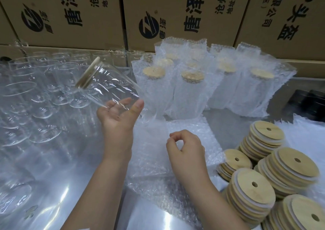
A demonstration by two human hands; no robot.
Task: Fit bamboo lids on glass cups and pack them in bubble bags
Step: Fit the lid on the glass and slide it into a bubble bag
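Gripping, with the left hand (121, 114), the base of a clear glass cup (112, 85) already capped by a round bamboo lid (87, 73): thumb and fingers curled round the bottom, cup raised off the surface and tilted, lid end pointing up and toward the left edge. Pinching, with the right hand (186, 148), thumb against forefinger on the top layer of a clear flat bubble bag (193, 129) lying mid-surface, just below and right of the cup. Probably parting the bag's mouth, though hard to confirm through the film.

Handling, by judgement: hard, smooth, slippery and breakable, with fair weight for one hand. Best held round the base or low wall, as now, never by the lid alone, since likely seated by friction only. Bag soft, limp and light, so needing its mouth held apart while sliding the cup in.

Elsewhere: wrapped lidded cups (191, 96) standing toward the far edge, bare glass cups (35, 96) crowded along the left side, stacks of spare bamboo lids (267, 170) at the near right corner, printed cardboard boxes (70, 13) behind.
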